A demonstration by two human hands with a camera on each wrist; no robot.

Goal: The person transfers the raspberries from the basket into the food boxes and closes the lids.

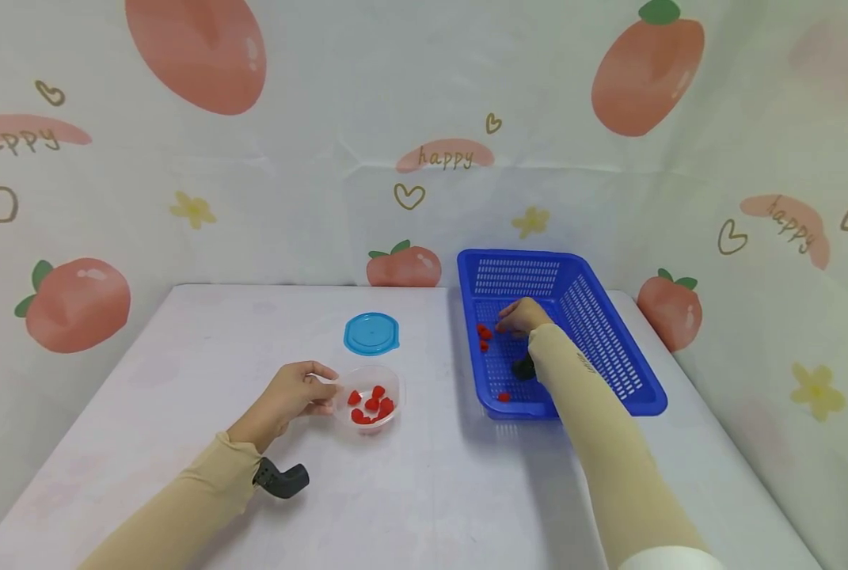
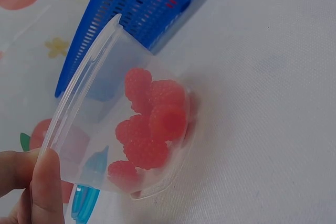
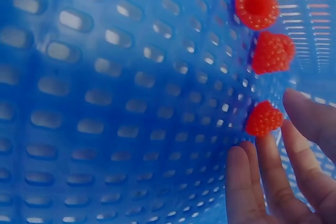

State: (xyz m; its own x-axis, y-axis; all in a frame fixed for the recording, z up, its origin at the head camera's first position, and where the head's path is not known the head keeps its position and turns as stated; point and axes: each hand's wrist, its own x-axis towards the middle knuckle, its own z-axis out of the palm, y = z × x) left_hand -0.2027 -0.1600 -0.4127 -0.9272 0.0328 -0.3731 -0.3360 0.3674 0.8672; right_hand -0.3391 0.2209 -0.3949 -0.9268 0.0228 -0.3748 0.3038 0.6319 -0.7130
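My left hand (image 1: 291,400) pinches the rim of a clear plastic container (image 1: 398,388) between thumb and fingers. Several red raspberries (image 2: 147,153) lie inside it. Over in the blue plastic basket (image 1: 469,277), my right hand (image 1: 525,317) reaches down toward the left side. Its fingers are extended and slightly spread in the right wrist view. One raspberry (image 3: 265,118) is right at the fingertips, with a visible gap between thumb and index finger. Beyond it sit a second raspberry (image 3: 273,52) and a third raspberry (image 3: 256,7), its hollow end facing the camera.
A blue lid (image 1: 371,333) lies flat on the white table (image 1: 424,491) behind the container. Another raspberry (image 1: 503,397) is near the basket's front wall. A patterned cloth backdrop (image 1: 309,198) stands behind and beside the table. The basket's perforated walls rise around my right hand.
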